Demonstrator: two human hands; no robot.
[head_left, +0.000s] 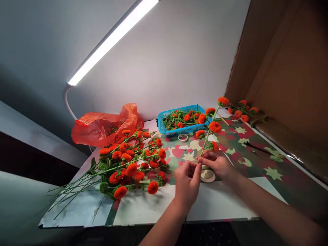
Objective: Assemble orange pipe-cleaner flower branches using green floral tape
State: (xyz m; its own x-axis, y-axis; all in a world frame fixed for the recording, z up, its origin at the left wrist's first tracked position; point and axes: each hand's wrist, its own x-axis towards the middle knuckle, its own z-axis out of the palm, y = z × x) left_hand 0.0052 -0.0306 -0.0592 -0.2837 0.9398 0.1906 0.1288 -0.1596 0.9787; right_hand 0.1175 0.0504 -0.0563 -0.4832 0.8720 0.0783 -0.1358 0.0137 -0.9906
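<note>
My left hand (187, 182) and my right hand (217, 163) meet at the middle of the table, both pinched on the bottom of a green stem (208, 136) that rises up and to the right. The stem carries several orange pompom flowers (215, 126) and curled green leaves. A roll of tape (208, 175) lies on the table just under my right hand, partly hidden by it. To the left lies a pile of finished flower stems (128, 164).
A blue basket (164, 128) of small orange flowers stands at the back, with a second tape roll (182, 137) before it. An orange plastic bag (107, 126) sits back left. More flowers (241, 111) lie back right by a cardboard wall (289, 75). A lamp bar (112, 39) hangs overhead.
</note>
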